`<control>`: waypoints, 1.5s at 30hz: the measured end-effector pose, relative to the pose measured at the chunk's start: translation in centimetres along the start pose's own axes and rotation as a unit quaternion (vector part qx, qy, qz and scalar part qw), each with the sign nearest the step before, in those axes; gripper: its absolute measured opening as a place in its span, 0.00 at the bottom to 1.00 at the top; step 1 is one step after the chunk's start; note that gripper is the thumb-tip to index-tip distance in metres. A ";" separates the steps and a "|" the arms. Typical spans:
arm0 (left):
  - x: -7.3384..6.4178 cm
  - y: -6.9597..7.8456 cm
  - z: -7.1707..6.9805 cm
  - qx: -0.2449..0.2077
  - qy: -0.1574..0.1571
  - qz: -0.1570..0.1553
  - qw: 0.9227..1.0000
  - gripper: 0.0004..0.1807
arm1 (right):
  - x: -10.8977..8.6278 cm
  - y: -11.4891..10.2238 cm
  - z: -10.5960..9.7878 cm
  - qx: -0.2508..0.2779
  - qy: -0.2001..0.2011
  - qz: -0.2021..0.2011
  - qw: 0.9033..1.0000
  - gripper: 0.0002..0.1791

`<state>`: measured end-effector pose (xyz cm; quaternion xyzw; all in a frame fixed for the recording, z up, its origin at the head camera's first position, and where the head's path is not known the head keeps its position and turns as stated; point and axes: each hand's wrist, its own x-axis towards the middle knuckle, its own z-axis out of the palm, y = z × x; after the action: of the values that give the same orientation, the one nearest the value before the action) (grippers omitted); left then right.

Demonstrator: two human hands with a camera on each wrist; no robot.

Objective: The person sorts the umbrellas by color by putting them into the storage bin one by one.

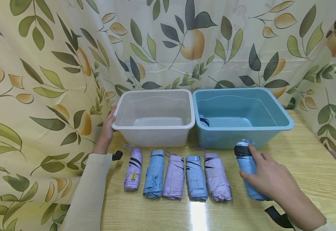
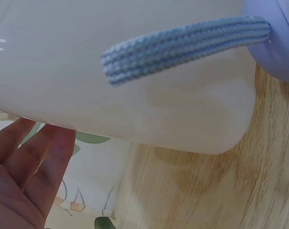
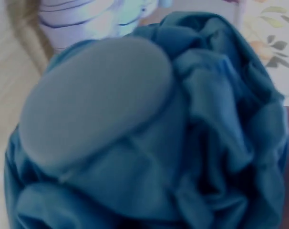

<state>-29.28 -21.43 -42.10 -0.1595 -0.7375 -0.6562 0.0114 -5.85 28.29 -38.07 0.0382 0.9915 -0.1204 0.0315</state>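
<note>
My right hand (image 1: 270, 175) grips a blue folded umbrella (image 1: 245, 165) with a black band, on the right in the head view, in front of the blue bin (image 1: 243, 138). Its gathered cloth and rounded grey-blue end (image 3: 97, 100) fill the right wrist view, where the hand itself is mostly hidden. At the left, my left hand (image 1: 105, 133) touches the side of the white bin (image 1: 153, 136) near the rim. The left wrist view shows the fingers (image 2: 54, 152) fairly straight against that bin's wall.
Several folded umbrellas lie in a row before the bins, lilac (image 1: 132, 173) and blue (image 1: 154, 175) alternating. Inside the blue bin, one striped, light blue bundle (image 1: 204, 120) shows at the left. A leaf-patterned curtain (image 1: 168, 48) hangs behind the wooden table (image 1: 315, 160).
</note>
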 end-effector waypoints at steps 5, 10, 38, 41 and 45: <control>0.0 0.2 0.0 -0.001 0.002 -0.002 1.000 0.30 | -0.5 -1.0 -1.8 -0.002 0.023 -0.018 1.000 0.57; 0.0 0.2 -0.1 -0.001 0.004 -0.002 1.000 0.30 | -0.4 -1.6 -3.6 -0.006 0.035 -0.021 0.999 0.58; -0.2 -0.4 -0.3 0.004 -0.001 -0.011 1.000 0.30 | 3.8 -1.5 -8.2 -0.020 0.089 -0.040 0.995 0.56; 0.0 -0.4 -0.2 0.005 0.000 -0.011 1.000 0.30 | 4.8 -1.2 -8.5 -0.018 0.087 -0.040 0.995 0.56; 0.1 -0.3 -0.2 0.001 0.002 -0.016 1.000 0.30 | 6.4 -0.8 -8.9 -0.018 0.085 -0.044 0.995 0.55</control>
<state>-29.53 -21.63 -42.36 -0.1463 -0.7408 -0.6556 0.0020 -12.73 30.14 -29.71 0.0045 0.9933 -0.1003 -0.0580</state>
